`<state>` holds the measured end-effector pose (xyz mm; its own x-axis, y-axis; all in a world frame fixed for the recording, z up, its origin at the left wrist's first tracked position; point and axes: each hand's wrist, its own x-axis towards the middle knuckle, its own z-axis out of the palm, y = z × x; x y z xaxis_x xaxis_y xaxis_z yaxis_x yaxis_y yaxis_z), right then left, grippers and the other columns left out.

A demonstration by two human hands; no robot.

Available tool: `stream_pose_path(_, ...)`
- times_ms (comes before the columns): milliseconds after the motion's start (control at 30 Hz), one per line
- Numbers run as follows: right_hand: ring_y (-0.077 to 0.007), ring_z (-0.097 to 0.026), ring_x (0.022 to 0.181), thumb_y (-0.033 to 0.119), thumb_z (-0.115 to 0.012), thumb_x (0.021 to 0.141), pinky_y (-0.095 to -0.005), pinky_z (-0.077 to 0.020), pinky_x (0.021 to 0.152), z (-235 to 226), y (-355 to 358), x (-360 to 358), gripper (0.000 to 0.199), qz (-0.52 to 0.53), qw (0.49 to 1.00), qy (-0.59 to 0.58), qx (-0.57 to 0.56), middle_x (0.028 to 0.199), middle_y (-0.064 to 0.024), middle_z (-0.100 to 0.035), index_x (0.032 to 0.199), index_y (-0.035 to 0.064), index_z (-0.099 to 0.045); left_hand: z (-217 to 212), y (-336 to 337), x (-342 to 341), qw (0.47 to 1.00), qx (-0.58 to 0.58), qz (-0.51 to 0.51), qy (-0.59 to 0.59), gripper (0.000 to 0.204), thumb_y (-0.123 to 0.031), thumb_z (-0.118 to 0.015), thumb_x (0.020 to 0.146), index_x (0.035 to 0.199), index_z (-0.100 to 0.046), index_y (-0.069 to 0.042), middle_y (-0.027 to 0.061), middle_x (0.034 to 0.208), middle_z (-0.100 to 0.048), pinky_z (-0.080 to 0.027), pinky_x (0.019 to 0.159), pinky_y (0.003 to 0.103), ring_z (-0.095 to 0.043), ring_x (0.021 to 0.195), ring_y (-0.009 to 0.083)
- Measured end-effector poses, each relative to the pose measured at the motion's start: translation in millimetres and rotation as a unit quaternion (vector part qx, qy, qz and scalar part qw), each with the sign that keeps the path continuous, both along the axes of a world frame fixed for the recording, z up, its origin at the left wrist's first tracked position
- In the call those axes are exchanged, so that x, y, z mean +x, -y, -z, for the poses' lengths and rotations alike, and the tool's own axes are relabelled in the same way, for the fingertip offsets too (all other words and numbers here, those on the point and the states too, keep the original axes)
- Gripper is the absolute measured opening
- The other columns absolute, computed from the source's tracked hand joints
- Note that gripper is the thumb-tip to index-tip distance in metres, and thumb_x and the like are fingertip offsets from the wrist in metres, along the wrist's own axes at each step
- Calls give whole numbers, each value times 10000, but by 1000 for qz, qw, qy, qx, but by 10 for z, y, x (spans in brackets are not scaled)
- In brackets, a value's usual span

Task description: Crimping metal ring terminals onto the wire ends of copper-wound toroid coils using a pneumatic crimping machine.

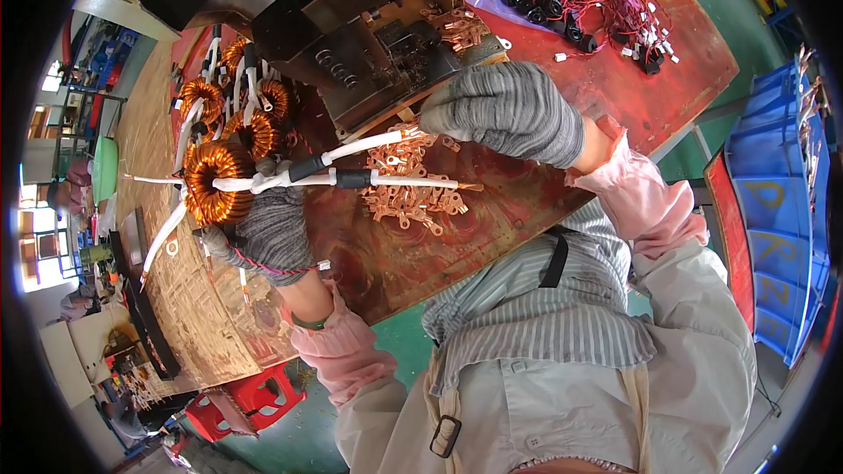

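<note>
My left hand (274, 233), in a grey knit glove, is closed round a copper-wound toroidal coil (211, 183) with several white-sleeved leads. Two of these leads (399, 179) stretch right across the table, black bands round them. The upper lead's bare copper end meets the fingertips of my right hand (509, 114), also gloved in grey. Those fingers are pinched together, and whatever lies between them is hidden. Just below is a pile of copper cable lugs (408, 189). A thin dark red wire with a white connector (325, 265) lies along my left wrist.
A dark metal press (342, 53) stands directly beyond my hands, with more lugs (461, 28) on its right. More wound coils (255, 132) lie left of it. Wires with black parts (580, 0) are heaped at the far right. Blue bins (777, 211) stand right; a red stool (255, 399) is lower left.
</note>
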<state>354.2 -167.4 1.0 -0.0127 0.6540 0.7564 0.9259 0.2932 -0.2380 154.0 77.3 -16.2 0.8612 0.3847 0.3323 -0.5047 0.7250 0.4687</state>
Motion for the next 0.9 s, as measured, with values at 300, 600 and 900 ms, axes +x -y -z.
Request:
stream_pose_path(300,-130,-609,782,118,-638,797,-272,-500,701,64,5,27,186,-122,905,-367,-175,835,-65,-639,960,30,-627,18,-12,-49,1000,-17,-21,-7,747,-458,-652,691,1270,-392,-65,170,1174,-462,-279,979,504,-432,1077,303)
stream_pose_path(600,-140,-617,701,102,-608,812,-246,-524,617,118,-58,156,169,-185,762,-580,-221,779,-72,-622,953,9,-616,-61,-66,-153,994,24,-100,-45,748,-331,-695,665,1283,-371,-59,190,1224,-410,-302,945,549,-399,1102,361)
stream_pose_path(900,-137,-621,696,120,-601,815,-233,-516,618,96,-147,221,171,-190,698,-673,-153,778,-68,-625,935,-1,-615,-224,-237,-263,957,230,-128,-121,800,-307,-732,619,1275,-359,-38,144,1201,-434,-343,923,469,-435,1077,326)
